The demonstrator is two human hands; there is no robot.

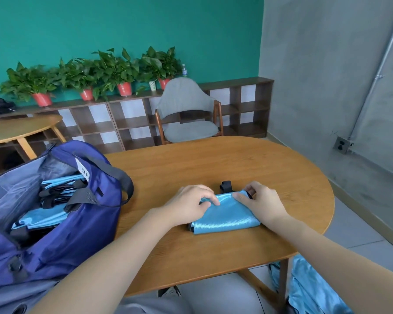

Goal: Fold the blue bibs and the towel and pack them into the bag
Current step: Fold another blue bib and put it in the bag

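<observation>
A shiny light blue bib (227, 215) lies folded into a small rectangle on the wooden table (213, 164), its black strap (226, 185) sticking out at the far edge. My left hand (190, 201) pinches the bib's far left corner. My right hand (262, 201) grips its far right corner. The open dark blue bag (61, 223) stands at the table's left end, with several folded blue bibs (45, 217) and black straps inside.
More blue fabric (309, 288) lies on the floor under the table's right side. A grey chair (187, 109) stands beyond the table, before a low shelf with potted plants (84, 75). A second wooden table (21, 129) is at far left.
</observation>
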